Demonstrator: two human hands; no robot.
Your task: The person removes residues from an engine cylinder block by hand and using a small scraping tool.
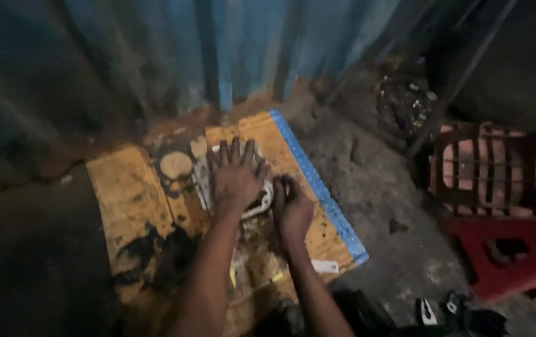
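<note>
My left hand (235, 175) lies flat, fingers spread, pressing down on a pale metal part (266, 195) that rests on a stained sheet of cardboard (124, 193) on the ground. My right hand (291, 209) is curled just to the right of it, fingers closed against the part's right edge; what it grips is too dark to tell. Most of the part is hidden under my hands. A pale round patch (176, 165) shows on the cardboard to the left.
A blue corrugated metal wall (243, 50) stands right behind the cardboard. A red plastic stool (511, 249) and a slatted crate (492, 168) are at the right. Dark oily stains (155, 249) cover the cardboard's near left. Dirt floor (374, 187) surrounds it.
</note>
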